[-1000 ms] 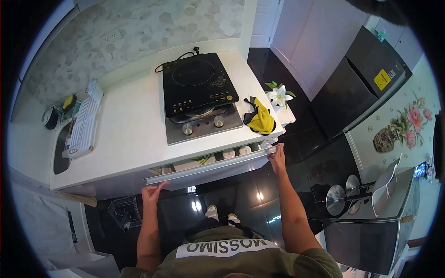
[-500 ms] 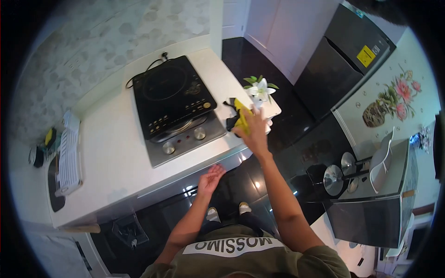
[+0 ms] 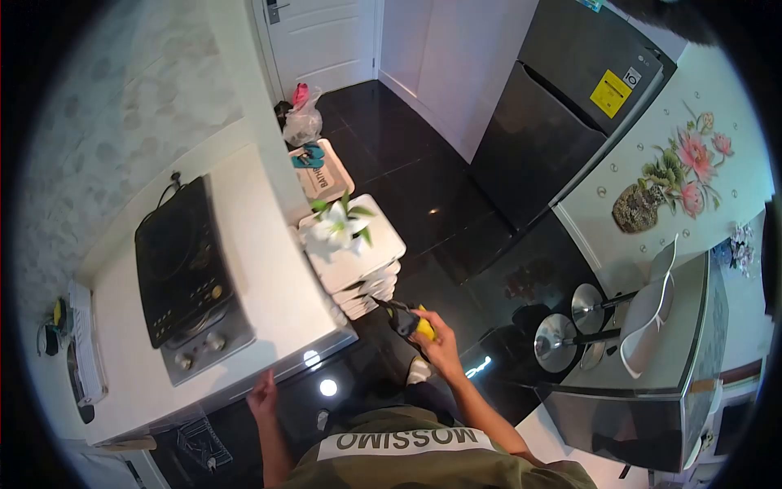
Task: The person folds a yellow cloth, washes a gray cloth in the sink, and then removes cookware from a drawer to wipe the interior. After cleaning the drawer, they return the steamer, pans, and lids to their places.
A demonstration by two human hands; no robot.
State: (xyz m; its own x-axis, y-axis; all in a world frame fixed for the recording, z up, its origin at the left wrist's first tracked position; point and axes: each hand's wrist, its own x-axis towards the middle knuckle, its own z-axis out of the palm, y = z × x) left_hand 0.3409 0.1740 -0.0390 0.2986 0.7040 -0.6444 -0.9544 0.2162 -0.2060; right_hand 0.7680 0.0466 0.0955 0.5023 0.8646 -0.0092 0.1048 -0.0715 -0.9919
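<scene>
Over dark floor (image 3: 444,191), cloth (image 3: 405,320), slanting toward shelves (image 3: 358,259)

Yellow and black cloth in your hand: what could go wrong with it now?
The cloth is bunched in the right hand, out over the floor, so it might slip from the fingers and drop. Its dark end is also close to the white stand. It could catch there and perhaps shake the flower on top.

Olive-green shirt (image 3: 383,469), white "MOSSIMO" panel (image 3: 405,441), striped footwear (image 3: 419,371)
</scene>
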